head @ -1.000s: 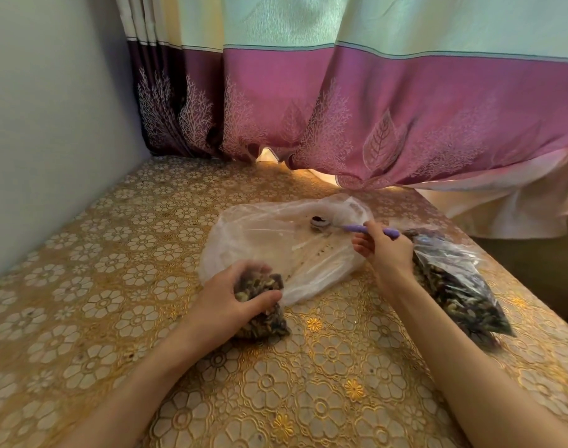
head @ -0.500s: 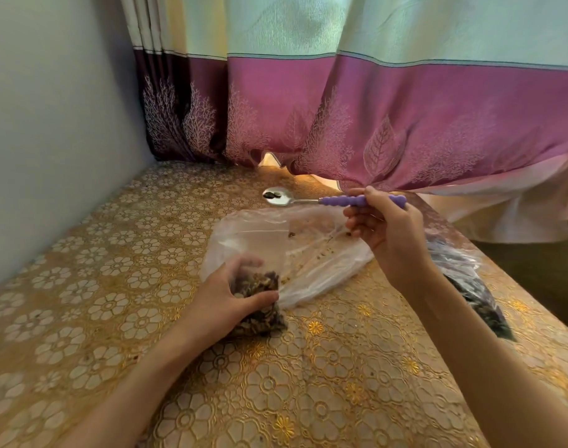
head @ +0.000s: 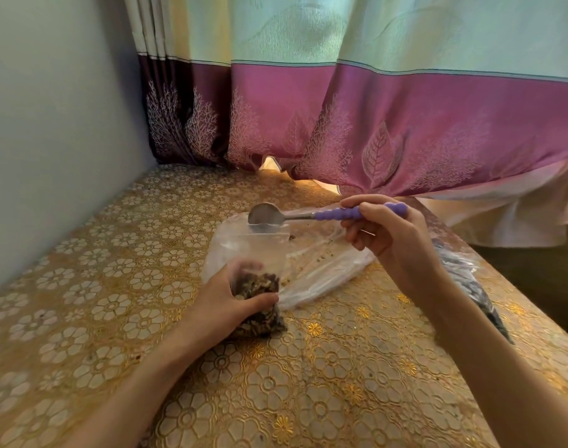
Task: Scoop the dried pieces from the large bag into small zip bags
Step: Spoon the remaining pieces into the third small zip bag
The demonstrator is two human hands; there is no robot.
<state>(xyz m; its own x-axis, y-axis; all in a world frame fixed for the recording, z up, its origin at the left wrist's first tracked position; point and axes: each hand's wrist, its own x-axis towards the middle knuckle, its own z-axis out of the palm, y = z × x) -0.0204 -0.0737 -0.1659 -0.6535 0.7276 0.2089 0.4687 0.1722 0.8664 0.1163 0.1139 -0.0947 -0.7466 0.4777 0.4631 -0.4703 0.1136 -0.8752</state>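
My left hand [head: 226,300] grips a small clear zip bag [head: 260,279] standing upright on the table, its lower half filled with dark dried pieces. My right hand [head: 389,237] holds a metal spoon [head: 266,215] by its purple handle, the bowl tipped at the bag's open top edge. The large clear bag [head: 327,263] lies flat and nearly empty behind the small one, with a few crumbs inside.
Another plastic bag of dark dried pieces [head: 470,282] lies to the right, partly hidden by my right forearm. The table has a gold floral cloth [head: 114,286]. A grey wall [head: 50,140] stands on the left and a curtain [head: 373,124] hangs behind.
My right hand lifted the spoon out of the large bag, carried it left and tipped it at the small bag's mouth. My left hand raised the small bag upright.
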